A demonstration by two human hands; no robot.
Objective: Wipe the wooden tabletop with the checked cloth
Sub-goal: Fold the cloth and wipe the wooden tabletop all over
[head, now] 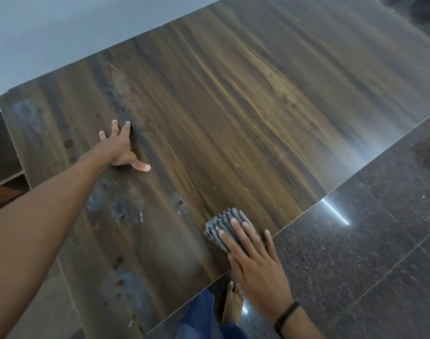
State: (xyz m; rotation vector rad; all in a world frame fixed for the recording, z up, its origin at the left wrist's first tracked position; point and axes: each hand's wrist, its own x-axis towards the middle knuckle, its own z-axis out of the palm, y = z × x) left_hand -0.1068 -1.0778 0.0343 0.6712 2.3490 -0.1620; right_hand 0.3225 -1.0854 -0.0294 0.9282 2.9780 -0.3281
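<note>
My right hand [255,263] presses flat, fingers spread, on the checked cloth [227,225] near the desk's [233,106] front edge. My left hand [122,149] rests splayed on the wood, apparently bracing.

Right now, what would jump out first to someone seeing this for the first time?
The big wooden tabletop fills the view, with whitish smudges and dark spots along its left part. At the near edge the right hand presses a folded checked cloth flat, while the left hand rests spread on the wood farther left.
</note>
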